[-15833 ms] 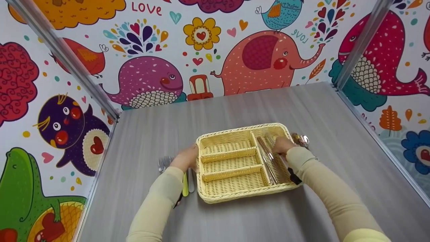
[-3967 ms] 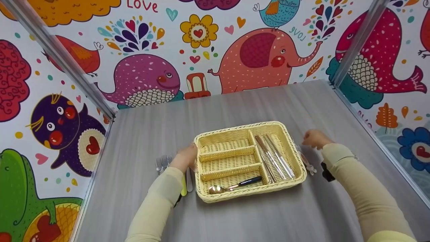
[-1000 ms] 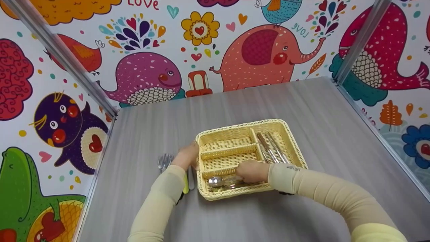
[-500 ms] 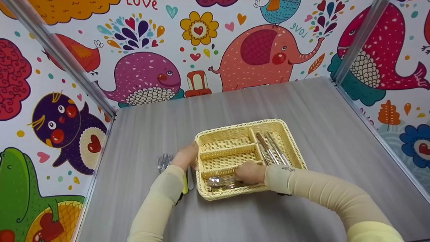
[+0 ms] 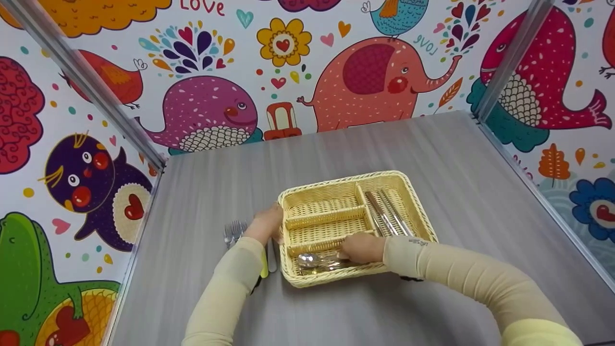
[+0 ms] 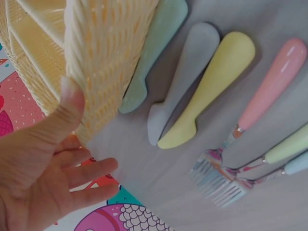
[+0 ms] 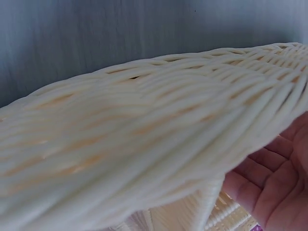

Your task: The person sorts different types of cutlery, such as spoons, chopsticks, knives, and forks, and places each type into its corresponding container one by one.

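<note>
A cream woven cutlery basket [image 5: 326, 233] with several compartments sits on the table. My left hand [image 5: 267, 224] holds its left side; in the left wrist view the thumb lies over the rim while the other fingers extend outside. My right hand [image 5: 361, 247] is down in the front compartment, on the handles of spoons. Shiny spoons [image 5: 308, 260] stick out to its left. Its fingertips are hidden; the right wrist view shows the palm [image 7: 284, 192] behind the basket wall.
Metal chopsticks or similar slim sticks [image 5: 388, 214] lie in the right compartment. Left of the basket are forks [image 6: 224, 178] with pastel handles, plus yellow [image 6: 207, 91], grey [image 6: 183, 82] and green [image 6: 151, 53] knives. A patterned wall [image 5: 288, 86] stands behind the table [image 5: 216, 182].
Seconds ago one spoon lay in the front compartment and my right hand was beyond the basket's right side; now several spoons are in there under it. Over the last second almost nothing moves.
</note>
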Demonstrator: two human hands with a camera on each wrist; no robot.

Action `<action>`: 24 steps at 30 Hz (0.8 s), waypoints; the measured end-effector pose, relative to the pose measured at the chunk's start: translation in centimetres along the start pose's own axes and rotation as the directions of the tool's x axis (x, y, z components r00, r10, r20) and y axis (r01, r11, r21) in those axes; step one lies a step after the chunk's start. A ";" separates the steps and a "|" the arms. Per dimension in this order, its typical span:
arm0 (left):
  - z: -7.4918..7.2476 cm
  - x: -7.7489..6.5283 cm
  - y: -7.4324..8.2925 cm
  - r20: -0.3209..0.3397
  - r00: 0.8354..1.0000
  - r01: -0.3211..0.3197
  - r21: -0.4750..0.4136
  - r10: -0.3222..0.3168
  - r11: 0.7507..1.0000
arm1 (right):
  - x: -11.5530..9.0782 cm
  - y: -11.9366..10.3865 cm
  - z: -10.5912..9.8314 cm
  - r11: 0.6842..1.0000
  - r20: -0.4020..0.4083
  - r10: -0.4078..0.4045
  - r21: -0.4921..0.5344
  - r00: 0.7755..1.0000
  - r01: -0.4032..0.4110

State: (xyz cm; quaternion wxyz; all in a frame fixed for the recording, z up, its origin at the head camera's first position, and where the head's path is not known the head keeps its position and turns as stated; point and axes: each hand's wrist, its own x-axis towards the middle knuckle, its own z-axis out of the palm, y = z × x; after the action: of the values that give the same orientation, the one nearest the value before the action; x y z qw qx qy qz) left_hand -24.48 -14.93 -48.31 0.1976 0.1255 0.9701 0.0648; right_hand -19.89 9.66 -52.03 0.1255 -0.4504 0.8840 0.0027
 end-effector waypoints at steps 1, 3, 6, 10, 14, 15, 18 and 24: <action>0.0 0.0 0.0 -0.005 1.000 -0.002 0.002 0.002 1.000 | -0.1 0.0 -0.1 1.000 -0.009 0.001 0.011 1.000 0.000; 0.0 -0.1 0.0 -0.013 1.000 -0.006 0.006 0.006 1.000 | -0.2 0.0 -0.4 1.000 -0.024 -0.003 0.031 1.000 0.003; 0.0 -0.2 -0.1 -0.019 1.000 -0.015 0.011 0.015 1.000 | -0.3 0.2 -0.9 0.997 -0.030 -0.002 0.072 1.000 0.004; 0.0 -0.2 -0.1 -0.022 0.999 -0.028 0.025 0.029 0.999 | -0.4 0.7 -1.8 0.989 -0.036 -0.011 0.145 0.999 0.016; -0.1 -0.1 0.0 -0.012 1.000 -0.023 -0.001 0.023 1.000 | -0.6 1.4 -2.7 0.980 -0.099 -0.031 0.194 0.995 0.049; -0.2 -0.1 0.1 -0.010 1.000 -0.023 -0.007 0.023 1.000 | -0.8 1.6 -3.0 0.977 -0.131 -0.036 0.203 0.991 0.062; -0.3 0.0 0.2 -0.006 1.000 -0.025 -0.026 0.025 0.999 | -1.2 2.6 -3.8 0.971 -0.231 -0.028 0.225 0.972 0.082; -0.5 0.4 0.5 0.029 0.999 -0.015 0.006 0.015 1.000 | -2.7 5.8 -5.8 0.953 -0.394 0.164 0.299 0.904 -0.042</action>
State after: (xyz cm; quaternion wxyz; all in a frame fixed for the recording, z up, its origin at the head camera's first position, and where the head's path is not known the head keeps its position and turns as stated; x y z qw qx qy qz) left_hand -24.95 -14.33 -47.93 0.2107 0.1345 0.9663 0.0614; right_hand -24.26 14.51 -46.45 -0.0021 -0.3702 0.9042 -0.2128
